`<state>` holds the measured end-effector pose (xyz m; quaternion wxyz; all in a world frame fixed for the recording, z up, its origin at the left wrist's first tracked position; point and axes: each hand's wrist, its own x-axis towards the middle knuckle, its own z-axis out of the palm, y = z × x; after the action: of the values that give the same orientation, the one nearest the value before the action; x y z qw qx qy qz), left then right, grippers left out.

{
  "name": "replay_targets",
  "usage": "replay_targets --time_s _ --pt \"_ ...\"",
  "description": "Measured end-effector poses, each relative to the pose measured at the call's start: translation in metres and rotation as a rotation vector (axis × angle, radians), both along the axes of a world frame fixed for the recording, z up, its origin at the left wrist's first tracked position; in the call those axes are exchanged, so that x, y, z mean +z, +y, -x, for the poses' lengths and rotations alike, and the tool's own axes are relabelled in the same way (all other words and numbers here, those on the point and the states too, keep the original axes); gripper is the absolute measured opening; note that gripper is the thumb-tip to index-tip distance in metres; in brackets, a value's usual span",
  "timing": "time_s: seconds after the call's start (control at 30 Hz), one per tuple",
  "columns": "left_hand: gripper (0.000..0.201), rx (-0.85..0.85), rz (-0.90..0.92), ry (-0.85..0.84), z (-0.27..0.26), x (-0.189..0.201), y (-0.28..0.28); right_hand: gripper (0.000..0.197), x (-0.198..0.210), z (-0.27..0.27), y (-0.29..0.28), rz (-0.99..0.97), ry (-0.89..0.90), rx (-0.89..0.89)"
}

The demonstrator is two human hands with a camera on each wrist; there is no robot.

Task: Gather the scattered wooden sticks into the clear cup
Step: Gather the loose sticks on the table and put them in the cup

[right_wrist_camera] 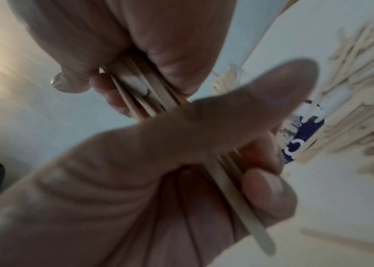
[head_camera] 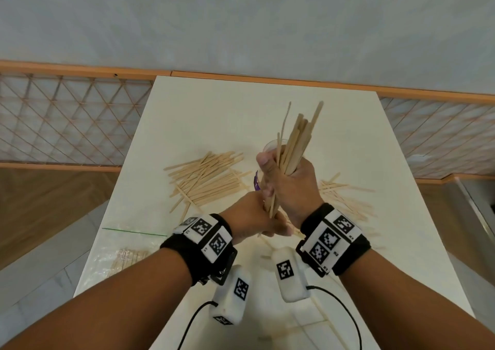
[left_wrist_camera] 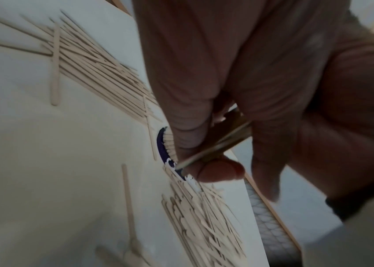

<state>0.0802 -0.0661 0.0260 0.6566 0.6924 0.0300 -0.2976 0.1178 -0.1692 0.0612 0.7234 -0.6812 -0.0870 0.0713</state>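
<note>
Here, at the middle of the head view, the right hand (head_camera: 290, 186) is wrapped round a bundle of thin, flat, pale wooden sticks (head_camera: 296, 138), their tips fanning toward the upper centre; the left hand (head_camera: 249, 219), just below it, pinches the bundle's lower ends, thumb against fingers, as the left wrist view shows; both hands are closed on the same sticks. The clear plastic cup (head_camera: 273, 146) is only partly visible behind the right hand's thumb, so whether any sticks are in it cannot be told. More sticks lie loose on the white table (head_camera: 401, 242): one heap (head_camera: 206, 178) at centre left, another (head_camera: 345, 197) at centre right; a purple printed scrap (head_camera: 256, 182) peeks out between them. The sticks look light, stiff and smooth, likely to slide past one another and splay; a firm grip round the middle, with the ends tapped level, should suit best; the cup seems light enough to tip.
</note>
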Motion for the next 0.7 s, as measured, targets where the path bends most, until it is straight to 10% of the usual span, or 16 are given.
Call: replay_targets --time_s 0.7 --pt "0.018 0.032 0.025 0.129 0.0001 0.0078 0.006 0.03 0.0024 0.0014 0.0003 -0.012 0.107 0.22"
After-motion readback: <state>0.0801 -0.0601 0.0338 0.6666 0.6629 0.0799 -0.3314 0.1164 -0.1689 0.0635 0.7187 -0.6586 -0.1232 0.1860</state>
